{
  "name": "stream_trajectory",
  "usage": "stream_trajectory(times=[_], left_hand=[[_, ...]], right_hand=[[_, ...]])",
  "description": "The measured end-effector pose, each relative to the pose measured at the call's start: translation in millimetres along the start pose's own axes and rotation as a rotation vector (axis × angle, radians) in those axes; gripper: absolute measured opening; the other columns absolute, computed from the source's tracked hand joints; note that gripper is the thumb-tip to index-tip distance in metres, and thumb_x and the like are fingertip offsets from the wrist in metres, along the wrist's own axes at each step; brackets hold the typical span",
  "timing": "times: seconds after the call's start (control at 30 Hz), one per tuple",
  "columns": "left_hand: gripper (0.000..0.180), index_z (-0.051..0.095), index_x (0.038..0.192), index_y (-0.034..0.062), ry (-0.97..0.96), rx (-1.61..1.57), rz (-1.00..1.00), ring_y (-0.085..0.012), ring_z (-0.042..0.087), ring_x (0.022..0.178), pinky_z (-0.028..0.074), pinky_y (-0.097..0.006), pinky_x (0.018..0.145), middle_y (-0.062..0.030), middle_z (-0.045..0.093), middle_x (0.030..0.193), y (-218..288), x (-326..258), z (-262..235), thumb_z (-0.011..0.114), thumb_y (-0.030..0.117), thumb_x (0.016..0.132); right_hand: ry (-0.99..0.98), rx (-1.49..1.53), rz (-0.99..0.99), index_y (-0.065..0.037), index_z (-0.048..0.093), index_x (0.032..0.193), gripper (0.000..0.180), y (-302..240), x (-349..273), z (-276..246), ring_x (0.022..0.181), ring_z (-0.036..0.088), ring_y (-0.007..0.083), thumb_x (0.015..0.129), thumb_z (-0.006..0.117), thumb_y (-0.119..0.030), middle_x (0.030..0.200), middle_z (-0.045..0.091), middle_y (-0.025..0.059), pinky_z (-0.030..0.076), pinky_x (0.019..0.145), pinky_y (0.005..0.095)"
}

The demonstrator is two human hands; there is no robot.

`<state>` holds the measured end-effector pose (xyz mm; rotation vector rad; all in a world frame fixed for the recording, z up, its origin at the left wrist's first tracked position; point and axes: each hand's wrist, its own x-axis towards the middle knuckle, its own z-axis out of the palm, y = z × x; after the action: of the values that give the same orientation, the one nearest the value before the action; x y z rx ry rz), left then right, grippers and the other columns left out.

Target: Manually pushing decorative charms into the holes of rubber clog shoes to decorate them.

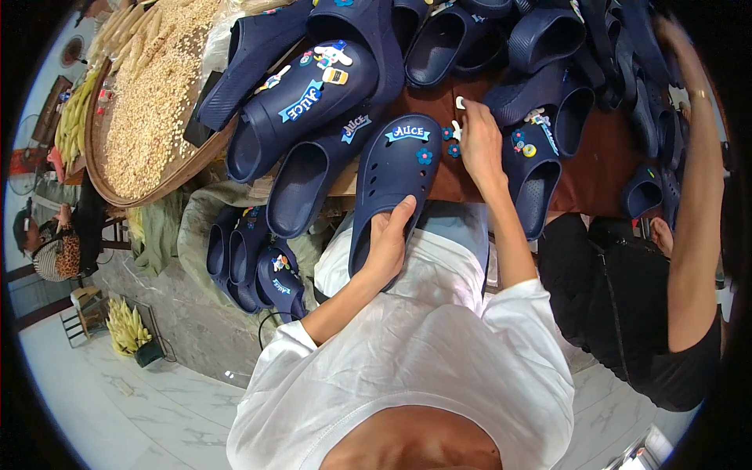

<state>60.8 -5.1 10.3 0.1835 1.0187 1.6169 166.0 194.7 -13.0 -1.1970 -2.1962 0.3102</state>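
Observation:
My left hand (389,243) grips a navy foam clog (398,168), its fingers inside the heel opening and the thumb over the rim. On the clog's toe sit a light-blue banner charm (407,133) and a blue flower charm (424,157); several vent holes are bare. Right of the clog, my right hand (481,145) is over the brown table, fingers pinched at a small white charm (460,103). Beside these fingers lie loose blue flower charms (453,151) and a white figure charm (457,130). The undersides of my right fingers are hidden.
Piled navy clogs (439,43) cover the table's far side, some with charms. A round tray of corn kernels (149,117) stands at the left. A sack (200,235) holds more clogs. At the right, a person in black (627,290) reaches toward the pile.

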Motion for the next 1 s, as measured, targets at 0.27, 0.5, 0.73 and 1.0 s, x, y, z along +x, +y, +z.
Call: stream_trajectory(times=[0.27,0.5,0.73,1.0], left_hand=[[0.058,0.036,0.136,-0.0052,0.022,-0.001,0.013,-0.0158,0.044,0.123,0.03,-0.029,0.107,-0.0095,0.046,0.136,6.0,-2.7,9.6,0.062,0.02,0.091],[0.059,0.037,0.136,-0.0055,-0.022,-0.008,-0.005,-0.016,0.044,0.123,0.03,-0.029,0.107,-0.009,0.047,0.135,2.6,0.5,0.7,0.062,0.02,0.09],[0.059,0.038,0.136,-0.0049,0.006,-0.042,-0.027,-0.0161,0.044,0.123,0.03,-0.029,0.106,-0.0091,0.048,0.134,4.6,1.0,1.2,0.064,0.018,0.088],[0.054,0.04,0.134,-0.004,-0.034,-0.095,-0.086,-0.016,0.046,0.121,0.032,-0.03,0.106,-0.0087,0.049,0.132,2.8,4.9,-6.1,0.062,0.015,0.089]], right_hand=[[-0.108,-0.304,-0.002,0.006,0.057,0.091,0.025,17.2,30.6,45.6,0.092,0.059,0.0392,0.067,0.065,0.008,0.098,0.057,0.0242,0.053,0.077,0.0425],[-0.049,-0.341,-0.08,0.005,0.058,0.089,0.017,22.6,30.3,44.9,0.088,0.059,0.0386,0.073,0.061,0.003,0.092,0.058,0.0239,0.053,0.074,0.0423],[0.002,0.307,0.072,-0.001,0.063,0.1,0.016,-18.3,6.5,-2.8,0.083,0.063,0.0279,0.088,0.053,-0.004,0.093,0.065,0.0158,0.05,0.071,0.0364],[-0.285,1.028,0.375,0.0,0.063,0.107,0.018,-57.6,-60.7,-33.0,0.083,0.058,0.006,0.096,0.053,-0.009,0.097,0.065,0.0022,0.048,0.071,0.021]])
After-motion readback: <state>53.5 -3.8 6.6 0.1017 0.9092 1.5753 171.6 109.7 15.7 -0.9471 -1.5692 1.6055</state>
